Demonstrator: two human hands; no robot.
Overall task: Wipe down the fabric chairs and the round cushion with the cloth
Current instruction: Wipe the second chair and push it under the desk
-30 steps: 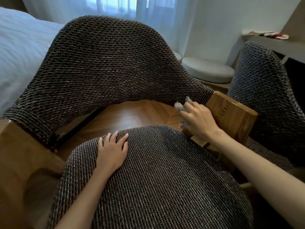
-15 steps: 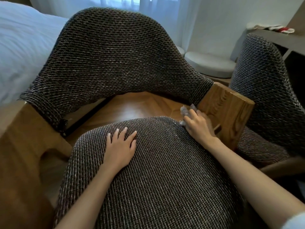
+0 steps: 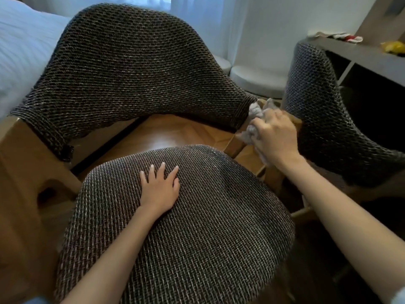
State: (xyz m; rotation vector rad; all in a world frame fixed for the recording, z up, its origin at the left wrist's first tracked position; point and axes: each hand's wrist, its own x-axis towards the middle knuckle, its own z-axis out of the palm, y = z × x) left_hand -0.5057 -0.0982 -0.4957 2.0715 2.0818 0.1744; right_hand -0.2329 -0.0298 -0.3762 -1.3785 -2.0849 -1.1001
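A dark woven fabric chair fills the view, its seat [image 3: 186, 227] below and its curved backrest [image 3: 131, 69] above. My left hand [image 3: 160, 187] rests flat on the seat with fingers spread. My right hand [image 3: 274, 137] grips a crumpled grey cloth [image 3: 256, 115] against the wooden armrest [image 3: 243, 150] at the backrest's right end. A second fabric chair [image 3: 313, 102] stands to the right. A round white cushion [image 3: 258, 81] lies on the floor behind, by the wall.
A white bed [image 3: 22, 51] is at the left. The chair's left wooden armrest [image 3: 24, 172] is near. A grey desk shelf [image 3: 361, 55] with red and yellow items stands at the right. Wood floor [image 3: 166, 134] shows between seat and backrest.
My right hand with the cloth has moved up from the seat's right edge to the top of the armrest by the backrest. My left hand stays flat on the seat.
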